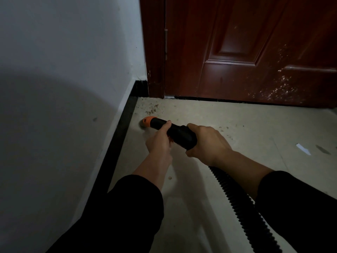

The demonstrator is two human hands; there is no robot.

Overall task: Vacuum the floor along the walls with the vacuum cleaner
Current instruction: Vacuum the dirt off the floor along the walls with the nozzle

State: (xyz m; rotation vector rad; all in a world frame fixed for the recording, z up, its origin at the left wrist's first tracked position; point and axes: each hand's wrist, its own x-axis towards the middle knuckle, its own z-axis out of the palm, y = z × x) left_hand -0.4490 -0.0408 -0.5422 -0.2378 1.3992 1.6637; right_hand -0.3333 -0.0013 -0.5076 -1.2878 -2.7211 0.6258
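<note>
Down by the left wall (63, 70), from the head view, the left hand (160, 141) is wrapping round the vacuum cleaner's black nozzle (179, 133) just behind its orange tip (148, 121). The right hand (207, 143) is gripping the thicker collar, where the ribbed hose (237, 203) is running off near and right. The long axis is pointing far-left, with the tip just beside the black skirting (118, 139). Crumbs (152, 109) are lying farther on, in the corner by the door (246, 52), and open floor (237, 121) is spreading right.
</note>
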